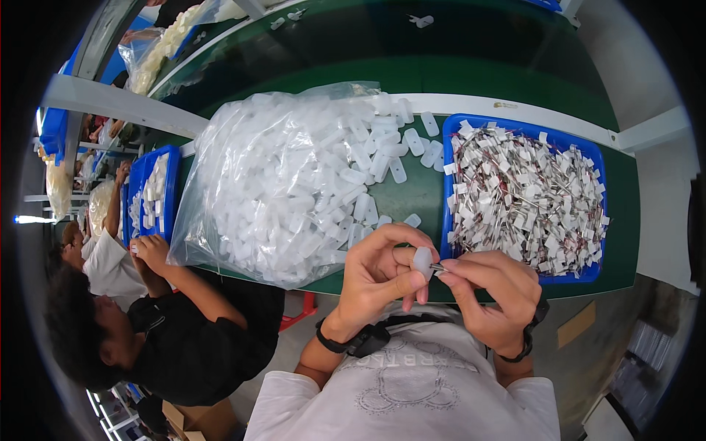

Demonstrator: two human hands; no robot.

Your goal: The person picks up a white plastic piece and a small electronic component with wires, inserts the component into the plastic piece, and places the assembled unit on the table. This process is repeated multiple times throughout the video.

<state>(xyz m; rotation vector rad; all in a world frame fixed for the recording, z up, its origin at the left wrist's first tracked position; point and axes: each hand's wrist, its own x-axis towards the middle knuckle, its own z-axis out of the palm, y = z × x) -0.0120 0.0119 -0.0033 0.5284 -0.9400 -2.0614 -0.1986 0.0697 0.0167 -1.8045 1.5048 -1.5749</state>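
Observation:
My left hand [373, 279] is closed, pinching a small translucent white plastic piece [422, 260] with a rounded outline. Close against it, my right hand [501, 294] pinches a thin metal-looking part [437, 267]. The two parts meet or nearly meet between my fingertips; the exact contact is too small to tell. Beyond my left hand lies a large clear plastic bag [198, 213], open on its right side, with many similar white pieces [371, 158] inside and spilling out. Beyond my right hand stands a blue tray [448, 198] heaped with small white-tagged metal parts with reddish wires [526, 202].
The green table [404, 195] has a white frame bar [507, 109] along its far side. At left, a co-worker in black [191, 345] handles something beside another blue tray [170, 191]. More people and bags show further left. Several small parts [421, 21] lie on the green surface beyond.

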